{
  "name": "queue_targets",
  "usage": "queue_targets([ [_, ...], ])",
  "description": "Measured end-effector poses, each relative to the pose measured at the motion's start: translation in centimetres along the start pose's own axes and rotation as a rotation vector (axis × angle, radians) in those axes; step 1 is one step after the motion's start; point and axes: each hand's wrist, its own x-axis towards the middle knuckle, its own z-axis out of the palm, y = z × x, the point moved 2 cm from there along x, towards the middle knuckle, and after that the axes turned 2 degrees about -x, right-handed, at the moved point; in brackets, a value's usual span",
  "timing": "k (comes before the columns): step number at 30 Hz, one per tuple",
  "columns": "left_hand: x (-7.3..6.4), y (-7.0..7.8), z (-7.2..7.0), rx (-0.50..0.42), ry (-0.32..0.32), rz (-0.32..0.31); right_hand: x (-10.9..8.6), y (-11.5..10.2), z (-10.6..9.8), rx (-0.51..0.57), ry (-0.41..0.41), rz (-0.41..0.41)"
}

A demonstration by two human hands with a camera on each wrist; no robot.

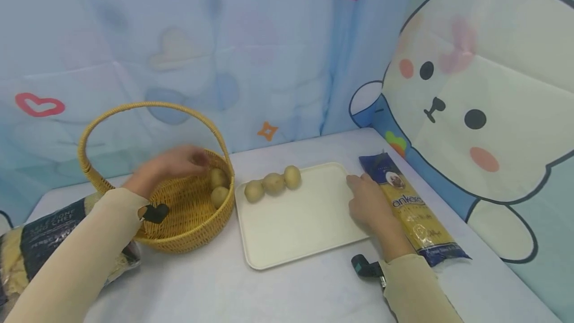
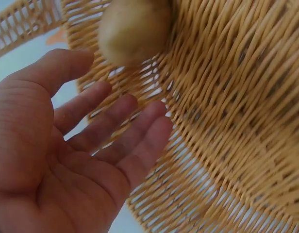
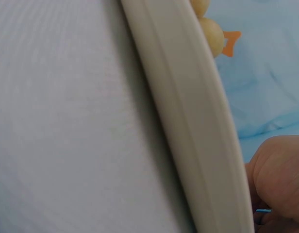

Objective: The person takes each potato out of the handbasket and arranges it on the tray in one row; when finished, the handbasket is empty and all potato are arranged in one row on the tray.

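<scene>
In the head view my left hand [image 1: 181,161] reaches into a wicker basket [image 1: 179,245] with a tall handle. In the left wrist view its fingers are spread and loosely bent, holding nothing, near a potato [image 2: 135,31] inside the basket. Two potatoes show at the basket's right side, one the lower potato [image 1: 219,197]. A cream tray [image 1: 309,223] lies right of the basket, with three potatoes in a row along its back left, the middle potato [image 1: 273,183] among them. My right hand [image 1: 369,206] grips the tray's right rim; its fingertips are partly hidden in the right wrist view.
A yellow and blue pasta packet [image 1: 414,208] lies to the right of the tray. At the left, a dark-labelled bag [image 1: 56,228] is partly hidden behind my left sleeve. A curtain [image 1: 278,64] with printed figures hangs behind the white table [image 1: 202,288].
</scene>
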Motion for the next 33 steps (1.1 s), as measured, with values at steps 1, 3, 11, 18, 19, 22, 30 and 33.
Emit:
queue_targets([
  [1, 0.2, -0.2, 0.3, -0.017, -0.001, -0.014, 0.0, 0.0, 0.0, -0.002, -0.002, 0.001],
  [3, 0.7, -0.3, 0.9, -0.048, -0.013, -0.036, 0.1, 0.0, 0.0, -0.011, -0.002, -0.001],
  [11, 1.9, 0.1, 2.3, -0.142, -0.08, -0.156, 0.1, -0.2, -0.1, -0.012, -0.006, -0.005],
  [18, 2.2, 0.5, 2.7, 0.036, -0.019, -0.139, 0.1, -0.1, 0.1, -0.015, 0.002, -0.002],
  [19, 2.1, 0.5, 2.7, 0.055, -0.007, -0.13, 0.1, -0.1, 0.1, -0.014, 0.004, 0.0],
  [22, 2.1, 0.5, 2.7, 0.061, 0.016, -0.135, 0.1, -0.1, 0.3, -0.014, 0.008, -0.005],
  [30, 1.3, 0.3, 2.0, -0.01, 0.073, -0.176, 0.1, 0.2, 0.4, 0.007, 0.018, -0.018],
  [33, 1.0, 0.5, 1.6, -0.009, 0.081, -0.187, 0.4, 0.4, 0.3, -0.004, 0.025, -0.033],
])
